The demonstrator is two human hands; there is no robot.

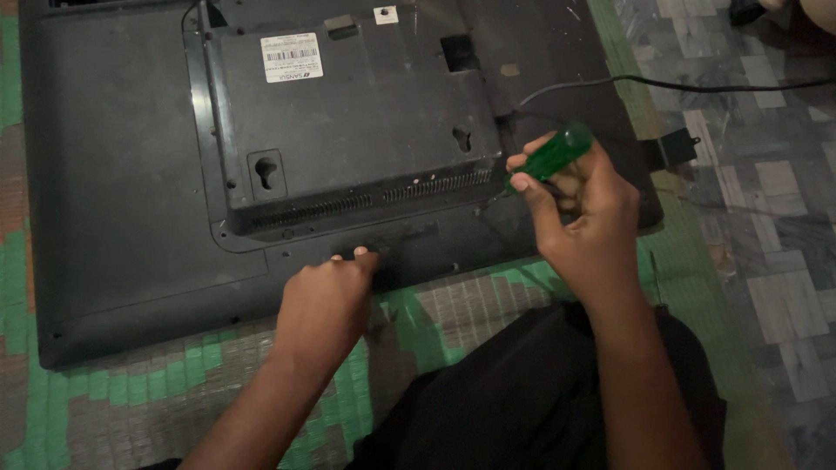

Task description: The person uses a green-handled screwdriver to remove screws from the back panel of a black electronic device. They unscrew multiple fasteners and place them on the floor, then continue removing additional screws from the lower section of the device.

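Roughly by size, largest first:

Woven green-and-grey patterned floor mat (pixel 131 392): covers the floor under the set and under the person; beside it on the right lies patterned grey tiled floor (pixel 775 261).

Large flat black plastic television set, lying screen-down (pixel 122 174): back panel facing up, filling the upper left and centre of the view. Its near edge runs just in front of the person's knees.

Raised rectangular black rear housing (pixel 366 113): sits on the middle of the set's back, with two keyhole mounting slots, a row of vent slits along its near edge, and a white barcode sticker (pixel 292 57) near its upper left corner.

Black trousers (pixel 522 400): on the seated person's lap, bottom centre.

Thin black power cable (pixel 679 84): runs from the set's right side across the tiles to the right edge.

Small black bracket piece (pixel 672 148): lies at the mat's edge, just right of the set.

Right hand (pixel 583 218): clenched around a translucent green-handled screwdriver (pixel 550 157), thumb and fingers wrapped on the handle. The shaft slants down-left to the set's back, just below the housing's right corner; the tip is too dark to make out.

Left hand (pixel 326 300): holding nothing, fingers curled, fingertips (pixel 359 253) pressing on the set's back panel near its lower edge.
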